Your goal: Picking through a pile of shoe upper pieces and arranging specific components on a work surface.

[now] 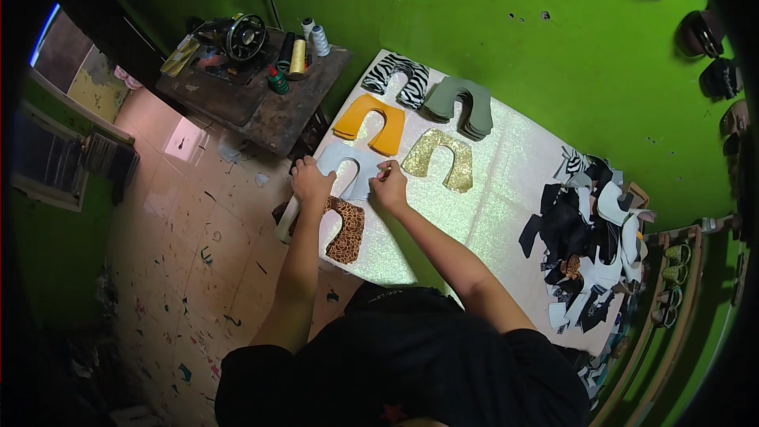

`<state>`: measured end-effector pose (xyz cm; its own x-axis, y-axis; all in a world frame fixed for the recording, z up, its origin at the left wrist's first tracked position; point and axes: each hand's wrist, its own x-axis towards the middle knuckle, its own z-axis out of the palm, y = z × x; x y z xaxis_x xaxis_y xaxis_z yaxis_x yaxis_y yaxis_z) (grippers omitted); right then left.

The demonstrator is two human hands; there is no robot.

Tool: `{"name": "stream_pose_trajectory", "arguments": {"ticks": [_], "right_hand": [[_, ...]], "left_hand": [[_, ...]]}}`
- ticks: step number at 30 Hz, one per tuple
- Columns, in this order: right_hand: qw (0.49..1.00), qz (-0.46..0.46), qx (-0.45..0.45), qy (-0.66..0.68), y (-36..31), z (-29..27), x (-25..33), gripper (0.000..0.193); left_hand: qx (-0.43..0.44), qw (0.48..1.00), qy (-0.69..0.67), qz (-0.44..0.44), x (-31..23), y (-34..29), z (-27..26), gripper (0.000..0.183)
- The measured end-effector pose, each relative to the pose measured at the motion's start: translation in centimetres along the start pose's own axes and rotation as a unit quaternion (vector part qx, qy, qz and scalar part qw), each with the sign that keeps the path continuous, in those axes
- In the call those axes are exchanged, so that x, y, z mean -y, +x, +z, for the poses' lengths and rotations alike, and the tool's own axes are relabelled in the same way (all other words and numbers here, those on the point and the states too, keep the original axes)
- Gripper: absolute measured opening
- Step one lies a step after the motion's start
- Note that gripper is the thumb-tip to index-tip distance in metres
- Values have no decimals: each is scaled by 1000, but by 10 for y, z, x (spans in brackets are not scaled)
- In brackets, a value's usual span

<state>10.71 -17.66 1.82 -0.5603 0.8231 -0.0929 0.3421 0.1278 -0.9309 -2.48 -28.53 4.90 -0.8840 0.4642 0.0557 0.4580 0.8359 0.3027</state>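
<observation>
A white U-shaped cut piece [365,167] lies on a glittery pale sheet [498,190] that covers the table. My left hand [313,180] grips its left end, fingers bent at the table's edge. At the other end, my right hand [388,187] is closed in a pinch around something small and partly reddish, too hidden to name. Just nearer to me is a brown-and-black patterned U-shaped piece [345,239], partly under my left forearm. Beyond the white piece are orange U-shaped pieces [387,134], with gold glitter ones [460,168] to the right.
Zebra-striped pieces [413,90] and a stack of grey-green ones [475,108] lie at the far end. A heap of offcuts [593,245] covers the right end. At left stands a sewing machine [243,37] on a worn wooden table [261,128] with thread cones [319,41].
</observation>
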Motion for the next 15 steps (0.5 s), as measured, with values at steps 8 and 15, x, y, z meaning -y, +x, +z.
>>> {"name": "stream_pose_trajectory", "arguments": {"ticks": [8,15], "right_hand": [[997,-44,-13,62,6,1,-6,31],[994,67,71,-48,3,-2,-17,35]], "left_hand": [[-11,1000,-24,-16,4,2,6,40],[-1,998,-47,-37,12,6,14,25]]}}
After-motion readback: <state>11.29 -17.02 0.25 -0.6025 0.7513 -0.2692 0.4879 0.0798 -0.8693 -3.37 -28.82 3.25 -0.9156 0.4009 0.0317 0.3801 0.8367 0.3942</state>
